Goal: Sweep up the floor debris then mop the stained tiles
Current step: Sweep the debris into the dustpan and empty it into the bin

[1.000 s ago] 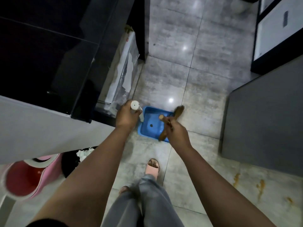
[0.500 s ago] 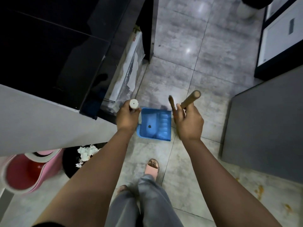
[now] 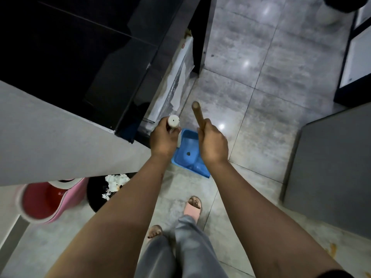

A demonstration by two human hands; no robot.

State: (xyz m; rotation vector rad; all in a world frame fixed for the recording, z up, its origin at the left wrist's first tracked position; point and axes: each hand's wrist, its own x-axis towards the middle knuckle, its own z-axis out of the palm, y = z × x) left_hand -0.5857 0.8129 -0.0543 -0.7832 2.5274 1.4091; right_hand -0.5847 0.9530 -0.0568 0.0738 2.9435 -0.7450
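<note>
My left hand (image 3: 163,137) grips the white upright handle (image 3: 173,121) of a blue dustpan (image 3: 188,152), which sits low over the grey tiled floor (image 3: 251,109). A small dark bit of debris (image 3: 188,153) lies inside the pan. My right hand (image 3: 212,143) grips the brown wooden broom handle (image 3: 197,113), whose top end points up toward the camera. The broom head is hidden behind my right hand and arm. Orange-brown stains (image 3: 332,248) mark the tiles at the lower right.
A black glossy cabinet (image 3: 80,57) and a grey counter (image 3: 50,137) fill the left. A plastic-wrapped white panel (image 3: 176,77) leans by the cabinet. A red and pink bucket (image 3: 44,199) and a black bin holding white paper (image 3: 112,185) stand lower left. A grey block (image 3: 331,167) is at the right.
My right hand has turned the broom handle upright and brought it in over the dustpan, covering its right side. The left hand keeps its hold on the dustpan handle.
</note>
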